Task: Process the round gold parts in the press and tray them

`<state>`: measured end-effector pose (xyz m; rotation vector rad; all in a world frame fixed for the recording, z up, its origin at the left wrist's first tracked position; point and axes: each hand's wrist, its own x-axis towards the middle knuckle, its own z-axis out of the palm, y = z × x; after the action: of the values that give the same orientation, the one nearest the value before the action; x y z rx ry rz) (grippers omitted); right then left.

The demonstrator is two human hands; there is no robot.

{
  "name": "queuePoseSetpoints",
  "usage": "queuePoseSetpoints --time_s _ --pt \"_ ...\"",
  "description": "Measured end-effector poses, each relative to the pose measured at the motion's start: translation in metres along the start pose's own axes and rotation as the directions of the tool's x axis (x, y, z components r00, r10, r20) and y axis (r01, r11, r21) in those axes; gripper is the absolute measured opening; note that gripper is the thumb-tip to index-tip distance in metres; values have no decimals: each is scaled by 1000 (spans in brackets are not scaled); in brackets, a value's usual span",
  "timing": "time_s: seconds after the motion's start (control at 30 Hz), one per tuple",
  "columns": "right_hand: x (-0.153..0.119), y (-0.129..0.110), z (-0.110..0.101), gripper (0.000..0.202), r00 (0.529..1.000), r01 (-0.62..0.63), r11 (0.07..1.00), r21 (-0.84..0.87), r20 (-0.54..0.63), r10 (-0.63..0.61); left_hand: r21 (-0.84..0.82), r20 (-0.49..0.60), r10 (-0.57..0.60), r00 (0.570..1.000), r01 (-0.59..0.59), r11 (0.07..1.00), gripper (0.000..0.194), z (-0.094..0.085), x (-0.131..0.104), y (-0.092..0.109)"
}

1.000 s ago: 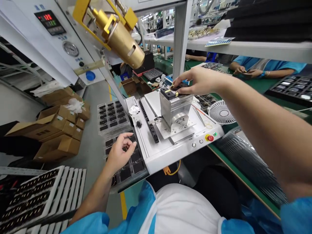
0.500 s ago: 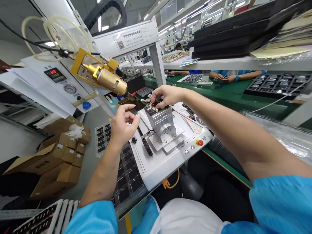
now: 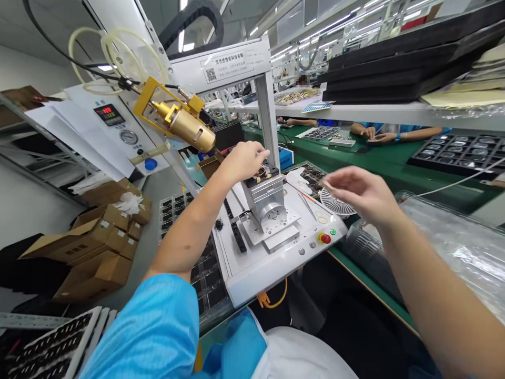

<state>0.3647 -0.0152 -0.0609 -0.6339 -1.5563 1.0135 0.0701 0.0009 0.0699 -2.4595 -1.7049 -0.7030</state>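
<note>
Clock directions are being taken from the block point(image 3: 268, 205). Nearest the wearer, the bed point(image 3: 244, 271) is carrying the red button point(image 3: 325, 238) at four o'clock. Farther in, the jig point(image 3: 272, 172) is sitting on the block's top, at twelve o'clock. The left hand point(image 3: 245, 159) is arching over it from eleven o'clock, fingers bending downward; the hand is hiding some fingertips, so whether they are gripping anything cannot be told. The right hand point(image 3: 361, 193) is hanging at three o'clock, half curled, near the fan point(image 3: 337, 202); blur is leaving unclear whether its fingertips are pinching something small. Beyond, the dispenser point(image 3: 193, 129) is slanting down from ten o'clock.

Good practice, as judged here, is using light fingertip pressure on the jig, lifting the palm so that the work is staying in sight, and keeping the left wrist clear of the dispenser and the right arm off the red button.

Compared with half a second earlier, the hands are exchanging places: the right is no longer working at the jig but standing apart, while the left, then hovering at the block's left, is now covering it.
</note>
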Motion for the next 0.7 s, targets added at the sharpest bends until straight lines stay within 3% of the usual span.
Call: queuePoseSetpoints --time_s 0.07,0.13,0.23,0.3,0.47,0.7 --pt "-49 22 -17 39 987 -116 993 19 -107 117 -46 -35 19 999 -20 999 28 -4 -11 -9" --pt "-96 47 -27 41 955 -230 971 64 -178 238 -82 -4 54 999 -54 995 26 -4 -23 -19" --pt "-153 78 -26 45 887 -405 910 92 -203 415 -150 60 99 993 -89 985 24 3 -32 -30" --pt "-178 90 -19 47 843 -488 865 115 -195 502 -175 41 81 996 -72 982 24 8 -32 -30" --pt "-204 96 -10 48 787 -565 808 169 -182 589 -19 27 -41 999 42 999 23 5 -25 -9" --pt "-205 99 -6 46 780 -596 785 169 -111 616 257 60 -93 994 74 963 15 -4 -18 13"
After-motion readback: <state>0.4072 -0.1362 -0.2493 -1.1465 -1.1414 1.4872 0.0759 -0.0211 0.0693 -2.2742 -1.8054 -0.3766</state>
